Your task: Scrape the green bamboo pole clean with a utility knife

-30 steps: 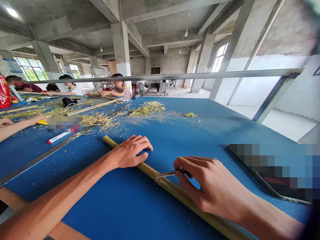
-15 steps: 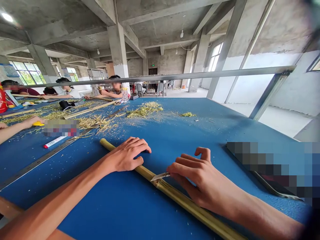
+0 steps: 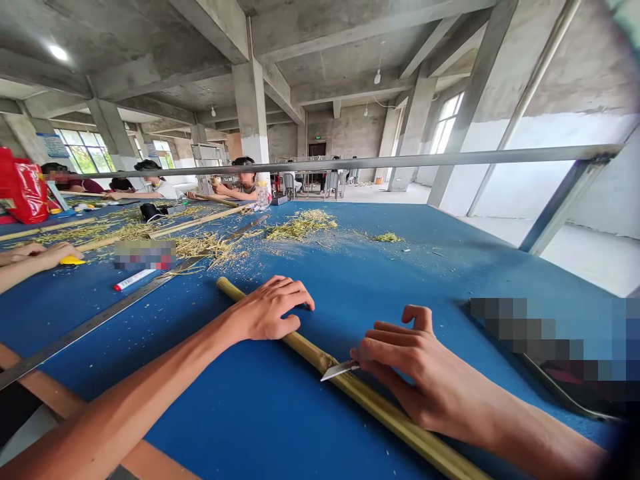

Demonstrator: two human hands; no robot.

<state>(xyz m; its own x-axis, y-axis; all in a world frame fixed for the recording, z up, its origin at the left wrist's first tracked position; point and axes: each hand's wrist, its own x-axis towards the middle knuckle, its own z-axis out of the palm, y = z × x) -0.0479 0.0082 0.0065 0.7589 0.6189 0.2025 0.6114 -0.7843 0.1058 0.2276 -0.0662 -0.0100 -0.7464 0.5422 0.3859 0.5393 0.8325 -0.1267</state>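
A long yellow-green bamboo pole lies slantwise across the blue table, with a brownish node near its middle. My left hand rests over the pole beyond the node, fingers bent and thumb against it, holding it down. Between the thumb and fingers of my right hand is a small knife, its handle mostly hidden in the grip. The pointed blade lies across the pole just on the near side of the node and looks to be touching it.
On the left lie a steel ruler, a red-and-white marker and piles of bamboo shavings. A co-worker's hand is near a yellow tool. A partly blurred dark flat object lies right. A metal bar spans behind.
The whole view has shifted, so things sit further right and slightly lower. The knife blade has moved from the node to the pole just nearer me. My left hand still holds the pole.
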